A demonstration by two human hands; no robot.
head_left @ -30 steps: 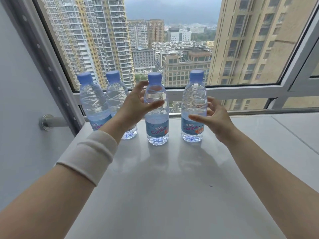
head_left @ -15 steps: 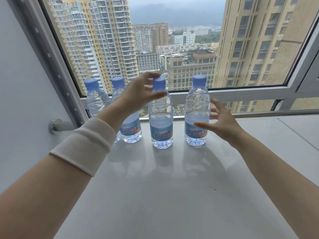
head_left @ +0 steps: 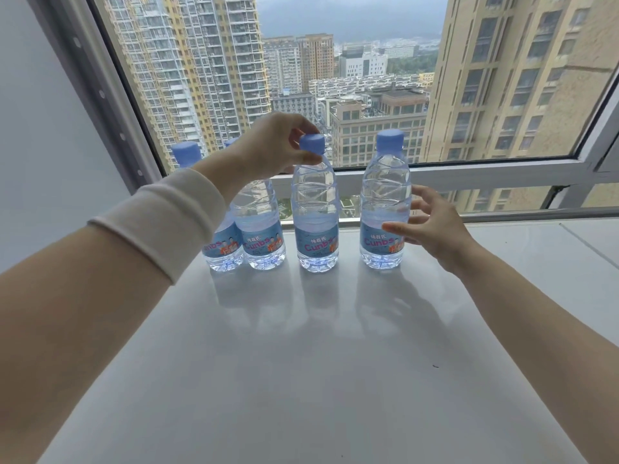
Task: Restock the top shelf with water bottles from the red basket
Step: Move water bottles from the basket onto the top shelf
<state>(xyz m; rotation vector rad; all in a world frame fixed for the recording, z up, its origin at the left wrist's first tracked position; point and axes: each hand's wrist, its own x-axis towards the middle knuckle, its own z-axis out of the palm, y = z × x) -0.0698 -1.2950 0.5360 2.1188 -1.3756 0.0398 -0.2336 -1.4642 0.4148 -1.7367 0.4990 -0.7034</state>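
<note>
The left hand (head_left: 268, 145) had climbed to pinch the cap (head_left: 313, 144) of the third bottle (head_left: 315, 209), while the right hand (head_left: 432, 226) stayed spread wide beside the fourth bottle (head_left: 385, 195), probably only straightening the row.

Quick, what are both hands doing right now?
Left hand: pinching the blue cap of the third bottle from the left.
Right hand: open, beside the rightmost bottle, holding nothing.

The left hand (head_left: 271, 145) has risen from the third bottle's (head_left: 315, 209) body to pinch its cap (head_left: 312, 144). The right hand (head_left: 435, 226) has eased back from the rightmost bottle (head_left: 385, 195).
</note>
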